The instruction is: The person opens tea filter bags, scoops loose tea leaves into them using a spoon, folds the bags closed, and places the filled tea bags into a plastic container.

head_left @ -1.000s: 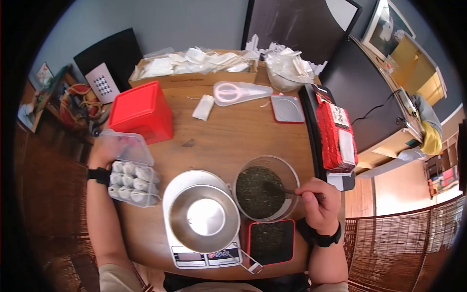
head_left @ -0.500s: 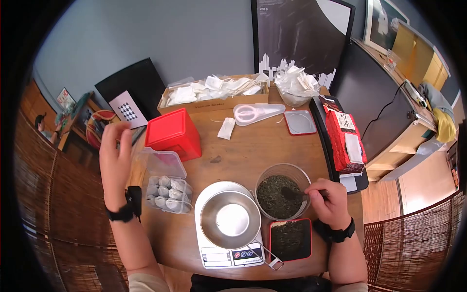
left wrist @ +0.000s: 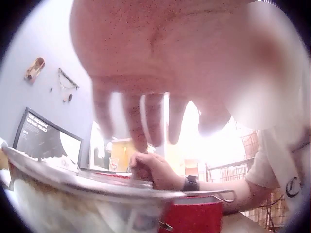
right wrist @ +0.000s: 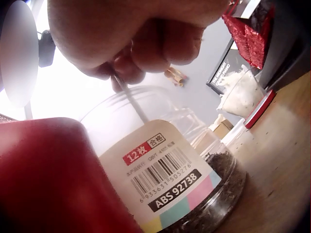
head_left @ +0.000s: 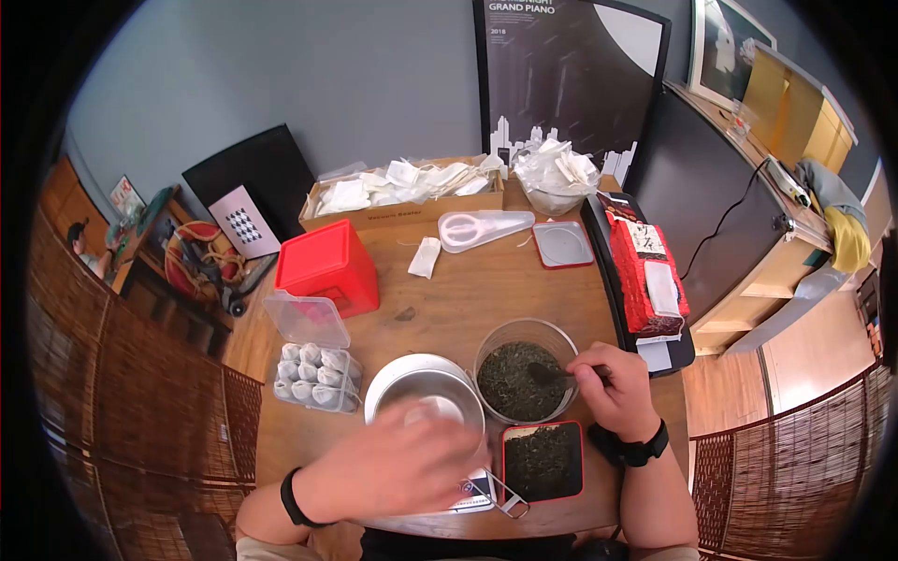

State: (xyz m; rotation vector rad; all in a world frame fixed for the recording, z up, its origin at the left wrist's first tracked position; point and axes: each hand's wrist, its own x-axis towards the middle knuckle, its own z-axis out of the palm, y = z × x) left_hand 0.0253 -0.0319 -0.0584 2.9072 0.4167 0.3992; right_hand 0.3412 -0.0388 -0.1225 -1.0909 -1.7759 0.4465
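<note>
My left hand (head_left: pixel 398 463) hovers over the near side of the metal bowl (head_left: pixel 385 397), its fingers straight, spread and blurred, holding nothing. That bowl sits on a white kitchen scale (head_left: pixel 402 362), mostly hidden by the hand. In the left wrist view, the fingers hang down above the bowl rim (left wrist: pixel 97 187). My right hand (head_left: pixel 617 391) grips the handle of a dark spoon (head_left: pixel 544 375), whose head is in the dried leaves (head_left: pixel 514 397) of a clear round tub (right wrist: pixel 160 170). Just in front stands a red-rimmed square tin (head_left: pixel 581 458) with more dark leaves.
To the left are a clear box of filled white pouches (head_left: pixel 313 379) and a red lidded box (head_left: pixel 327 266). A small white bag (head_left: pixel 425 257), scissors in a sleeve (head_left: pixel 477 229) and a red-edged lid (head_left: pixel 564 245) lie farther back. A red foil pack (head_left: pixel 645 276) is at right.
My left hand has gone from the clear box, up beside the red box, then across to the metal bowl. My right hand stays at the tub with the spoon.
</note>
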